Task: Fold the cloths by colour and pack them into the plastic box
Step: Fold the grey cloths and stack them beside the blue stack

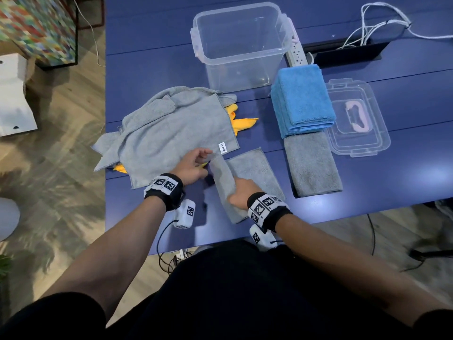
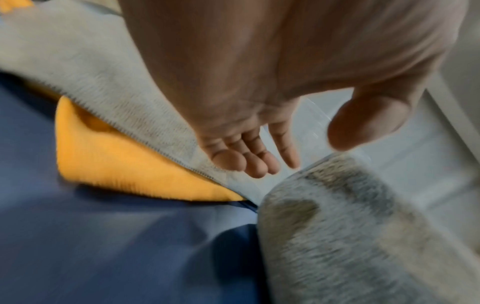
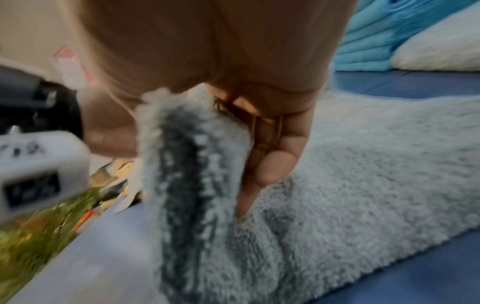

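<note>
Both forearms reach forward from a dark-clothed body, each wrist wearing a black band with printed markers. The left hand (image 1: 193, 165) is loosely spread, fingers (image 2: 249, 158) relaxed and thumb apart, gripping nothing. The right hand (image 1: 241, 192) points downward, thumb and fingers (image 3: 270, 164) pinching a raised fold of grey cloth (image 1: 225, 182).

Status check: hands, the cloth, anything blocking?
Right hand grips the raised flap of the grey cloth, mid-fold. Left hand open at the flap's far end. Plastic box empty; unfolded grey and yellow cloths lie alongside.
</note>
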Demonstrator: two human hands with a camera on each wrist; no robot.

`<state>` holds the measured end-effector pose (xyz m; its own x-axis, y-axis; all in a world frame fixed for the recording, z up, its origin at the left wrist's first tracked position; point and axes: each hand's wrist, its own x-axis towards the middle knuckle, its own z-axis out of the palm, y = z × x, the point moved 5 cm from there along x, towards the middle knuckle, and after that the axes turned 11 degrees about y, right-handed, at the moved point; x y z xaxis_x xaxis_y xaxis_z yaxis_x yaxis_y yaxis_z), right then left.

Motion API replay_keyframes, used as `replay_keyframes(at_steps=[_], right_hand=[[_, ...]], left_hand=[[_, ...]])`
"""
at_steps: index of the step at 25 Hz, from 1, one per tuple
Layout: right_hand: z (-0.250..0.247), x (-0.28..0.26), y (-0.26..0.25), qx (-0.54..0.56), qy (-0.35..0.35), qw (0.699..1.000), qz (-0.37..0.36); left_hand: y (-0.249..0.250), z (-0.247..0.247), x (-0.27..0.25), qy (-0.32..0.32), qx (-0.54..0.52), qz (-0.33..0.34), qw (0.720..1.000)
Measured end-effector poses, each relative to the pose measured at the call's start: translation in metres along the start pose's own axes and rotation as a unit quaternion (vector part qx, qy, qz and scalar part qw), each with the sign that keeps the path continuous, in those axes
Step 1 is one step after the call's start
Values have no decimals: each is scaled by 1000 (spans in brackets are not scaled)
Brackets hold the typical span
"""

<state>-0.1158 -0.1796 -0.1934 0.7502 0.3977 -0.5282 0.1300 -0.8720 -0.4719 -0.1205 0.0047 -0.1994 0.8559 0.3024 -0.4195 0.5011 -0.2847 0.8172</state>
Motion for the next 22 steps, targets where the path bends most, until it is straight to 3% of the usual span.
replay_keyframes(at_steps=[3,8,12,15,18,20,22], right_hand=[[-19,1,21,32,10,999,20],[-43,5,56,51,20,998,37],[-53,10,80,61,50,995,59],[-58,14,106,132,91,977,138],[-56,11,122,180,58,968,166],[-55,9,127,124,31,981,145],[-56,9,129,72,48,988,130]], left_hand=[[-13,25,19,-59,154,81,983],[28,60,18,-84,75,29,993],[39,77,28,-92,209,44,973],[37,84,33,-73,218,19,973],[34,88,40,-40,241,11,970],[30,91,43,-45,289,12,956],[31,95,45,-46,337,28,940]])
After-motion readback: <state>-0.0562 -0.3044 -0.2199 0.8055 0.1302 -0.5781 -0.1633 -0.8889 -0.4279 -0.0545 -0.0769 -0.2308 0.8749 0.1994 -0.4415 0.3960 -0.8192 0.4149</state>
